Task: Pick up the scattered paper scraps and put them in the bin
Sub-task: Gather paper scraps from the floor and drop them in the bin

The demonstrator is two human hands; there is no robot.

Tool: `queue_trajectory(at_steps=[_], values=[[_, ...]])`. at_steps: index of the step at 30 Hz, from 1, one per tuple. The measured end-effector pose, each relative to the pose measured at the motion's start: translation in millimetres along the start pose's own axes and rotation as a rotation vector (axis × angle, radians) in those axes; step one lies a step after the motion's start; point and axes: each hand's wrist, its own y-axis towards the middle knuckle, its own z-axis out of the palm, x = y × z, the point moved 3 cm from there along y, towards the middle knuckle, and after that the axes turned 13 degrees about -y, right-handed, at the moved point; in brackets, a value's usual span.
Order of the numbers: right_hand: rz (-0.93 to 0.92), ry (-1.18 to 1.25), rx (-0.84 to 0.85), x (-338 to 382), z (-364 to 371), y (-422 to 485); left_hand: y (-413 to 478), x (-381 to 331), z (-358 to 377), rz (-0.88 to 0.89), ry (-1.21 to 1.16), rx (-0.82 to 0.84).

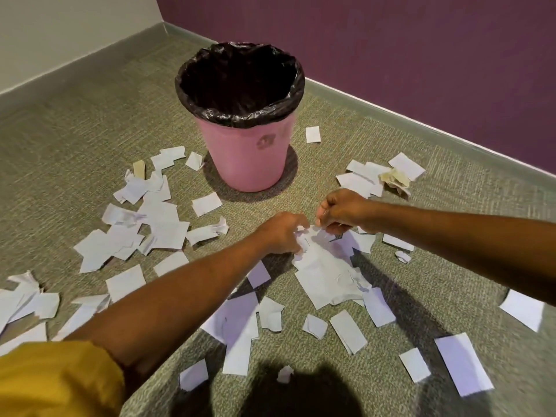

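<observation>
A pink bin (243, 158) with a black liner (240, 82) stands open on the carpet, a short way beyond my hands. White paper scraps lie scattered all around it. My left hand (281, 233) grips the top of a bunch of white scraps (325, 272) that hangs down to the floor. My right hand (340, 210) pinches the same bunch from the right, its fingers curled. The two hands nearly touch. A heap of scraps (141, 224) lies to the left, another cluster (365, 177) to the right of the bin.
The bin sits near a room corner, with a purple wall (421, 55) behind and a pale wall (60, 31) to the left. A crumpled yellowish wad (397, 179) lies at the right. More scraps (463, 362) lie close to me. My shadow falls at the bottom.
</observation>
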Motion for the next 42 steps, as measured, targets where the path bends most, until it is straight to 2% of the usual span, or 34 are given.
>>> queue_trajectory(at_steps=[5, 11, 14, 21, 27, 32, 38, 42], values=[[-0.004, -0.395, 0.036, -25.4, 39.5, 6.3, 5.0, 9.1, 17.9, 0.018, 0.108, -0.044], [-0.242, -0.937, -0.056, -33.8, 74.7, -3.6, 9.1, 15.1, 16.4, 0.025, 0.101, -0.119], [-0.33, -1.047, -0.095, -34.7, 88.5, -7.8, 12.6, 18.2, 11.5, 0.011, 0.088, -0.119], [-0.325, -0.903, -0.065, -39.2, 85.7, 5.9, 16.4, 26.5, 0.5, -0.007, -0.077, -0.059], [-0.286, -0.598, 0.091, -32.6, 59.5, 18.4, 15.7, 30.4, -2.6, -0.082, -0.322, -0.07], [-0.23, -0.261, 0.107, -10.5, 15.9, 14.1, 3.5, 18.2, -27.3, -0.174, -0.558, -0.146], [-0.249, -0.005, 0.01, 30.9, -47.2, -4.8, -14.9, -31.8, -75.5, -0.133, -0.921, -0.27], [-0.274, 0.206, -0.047, 59.6, -81.5, -16.5, -27.6, -71.2, -111.6, -0.065, -0.992, -0.368]])
